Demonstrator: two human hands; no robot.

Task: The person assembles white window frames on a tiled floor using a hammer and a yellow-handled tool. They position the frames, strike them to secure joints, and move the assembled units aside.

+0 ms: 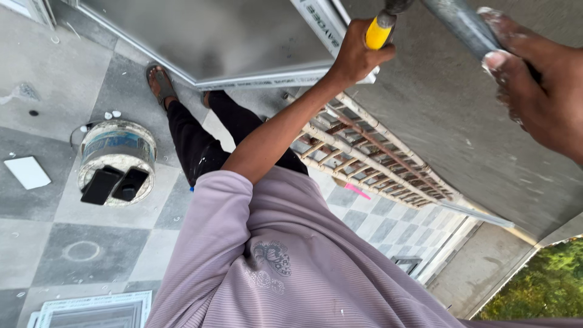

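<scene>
The yellow-handled tool (380, 30), near the top edge and close against the grey wall (449, 115), sits in the left hand (358, 54), whose fingers are curled tight round the smooth yellow grip; its dark head runs out of view, so it may be a hammer. The right hand (534, 85), dusted white, wraps a dull grey metal pipe (461, 24) at the upper right, fingers closed. The left arm stretches up from a ribbed lilac shirt (291, 267). A bamboo ladder (370, 152) leans along the wall. On the checked grey floor tiles (61, 243) stands a round paint-crusted bucket (118, 155) with two black phones (115, 184) on top, and a white rectangular card (27, 172) lies beside it.
</scene>
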